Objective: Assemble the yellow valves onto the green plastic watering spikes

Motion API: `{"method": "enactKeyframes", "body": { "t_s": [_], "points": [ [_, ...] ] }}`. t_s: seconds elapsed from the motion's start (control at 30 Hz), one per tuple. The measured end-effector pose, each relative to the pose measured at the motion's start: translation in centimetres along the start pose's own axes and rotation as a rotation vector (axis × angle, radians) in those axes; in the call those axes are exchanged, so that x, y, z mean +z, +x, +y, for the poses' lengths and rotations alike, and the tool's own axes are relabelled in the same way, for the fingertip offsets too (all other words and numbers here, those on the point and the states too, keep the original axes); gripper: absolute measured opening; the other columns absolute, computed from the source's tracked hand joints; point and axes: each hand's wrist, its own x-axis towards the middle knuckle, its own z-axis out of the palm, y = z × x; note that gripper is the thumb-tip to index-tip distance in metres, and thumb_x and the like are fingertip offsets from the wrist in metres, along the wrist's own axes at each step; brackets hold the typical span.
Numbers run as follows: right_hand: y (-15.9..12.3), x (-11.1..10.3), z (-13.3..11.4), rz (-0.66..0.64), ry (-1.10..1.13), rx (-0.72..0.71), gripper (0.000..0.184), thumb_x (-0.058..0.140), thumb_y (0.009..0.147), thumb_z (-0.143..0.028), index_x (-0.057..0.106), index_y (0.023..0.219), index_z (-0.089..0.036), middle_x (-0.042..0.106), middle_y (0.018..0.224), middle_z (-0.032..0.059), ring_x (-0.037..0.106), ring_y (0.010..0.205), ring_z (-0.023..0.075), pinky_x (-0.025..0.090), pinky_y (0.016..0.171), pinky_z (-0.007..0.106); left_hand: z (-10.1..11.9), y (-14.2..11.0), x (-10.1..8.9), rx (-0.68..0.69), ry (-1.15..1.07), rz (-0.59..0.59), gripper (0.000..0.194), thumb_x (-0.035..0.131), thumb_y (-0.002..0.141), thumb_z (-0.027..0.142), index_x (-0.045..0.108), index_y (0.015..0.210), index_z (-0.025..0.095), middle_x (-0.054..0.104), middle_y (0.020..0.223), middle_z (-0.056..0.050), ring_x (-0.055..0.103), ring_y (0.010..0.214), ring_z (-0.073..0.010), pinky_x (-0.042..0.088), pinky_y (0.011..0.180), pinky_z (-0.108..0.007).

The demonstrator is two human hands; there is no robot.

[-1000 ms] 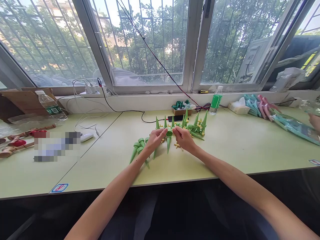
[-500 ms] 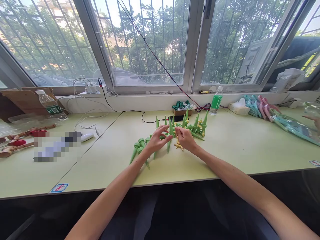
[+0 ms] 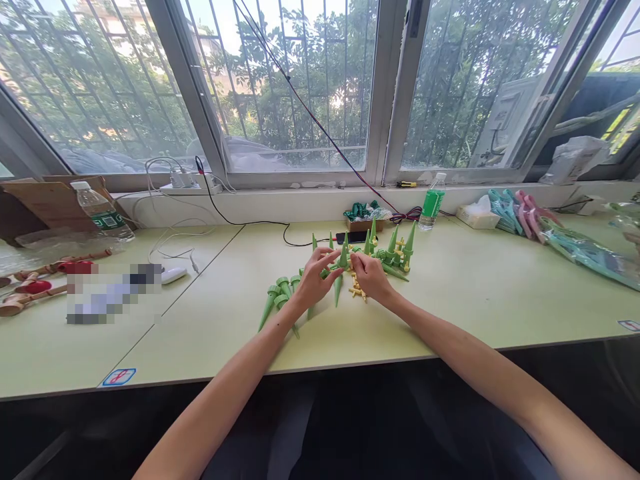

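Observation:
Several green plastic cone spikes lie and stand on the pale green table (image 3: pixel 450 300), with small yellow fittings (image 3: pixel 357 291) among them. My left hand (image 3: pixel 315 280) pinches one green spike (image 3: pixel 343 257), point upward, its other fingers spread over the lying spikes (image 3: pixel 277 297). My right hand (image 3: pixel 369 277) is curled right beside it, fingertips at the spike's base, touching it. A cluster of upright spikes (image 3: pixel 397 250) stands just behind my right hand.
A green bottle (image 3: pixel 432 201), a black phone (image 3: pixel 353 237) and a small box with green parts (image 3: pixel 364 217) stand by the window sill. Cables and a white mouse (image 3: pixel 173 274) lie left, a water bottle (image 3: pixel 103 212) far left. Teal and pink packets (image 3: pixel 520 213) sit at right, near another person's hand (image 3: pixel 633 238).
The green spike between my hands has turned from point down to point up. My hands moved slightly away from me, toward the upright cluster.

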Motion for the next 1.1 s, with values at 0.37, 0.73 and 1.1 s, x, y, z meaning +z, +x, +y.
{"method": "enactKeyframes", "body": {
  "t_s": [0.37,0.73,1.1],
  "points": [
    [-0.1,-0.1,-0.2,0.002,-0.030,-0.051,0.045,0.032,0.102,-0.053,0.034,0.069,-0.023,0.041,0.058,-0.0025,0.036,0.054,0.0136,0.027,0.056,0.028,0.9,0.4,-0.4,-0.362,-0.068,-0.065,0.062,0.043,0.093,0.065,0.069,0.066,0.015,0.068,0.062,-0.005,0.061,0.060,-0.0144,0.049,0.061,-0.026],
    [-0.5,0.1,-0.3,-0.055,-0.005,-0.144,0.041,0.031,0.103,-0.048,0.034,0.070,-0.023,0.040,0.058,-0.0039,0.034,0.053,0.0120,0.029,0.056,0.026,1.4,0.2,-0.8,-0.339,-0.120,-0.138,0.063,0.045,0.093,0.063,0.057,0.054,0.015,0.048,0.049,0.001,0.046,0.051,-0.0100,0.034,0.053,-0.024],
    [-0.3,0.1,-0.1,-0.052,0.011,-0.106,0.043,0.030,0.103,-0.050,0.040,0.071,-0.023,0.046,0.059,-0.0015,0.041,0.053,0.0133,0.030,0.055,0.027,1.6,0.5,-0.7,-0.175,-0.094,-0.003,0.031,0.073,0.080,0.047,0.068,0.082,0.017,0.057,0.080,-0.001,0.055,0.067,-0.0101,0.046,0.062,-0.023]
  ]
}}
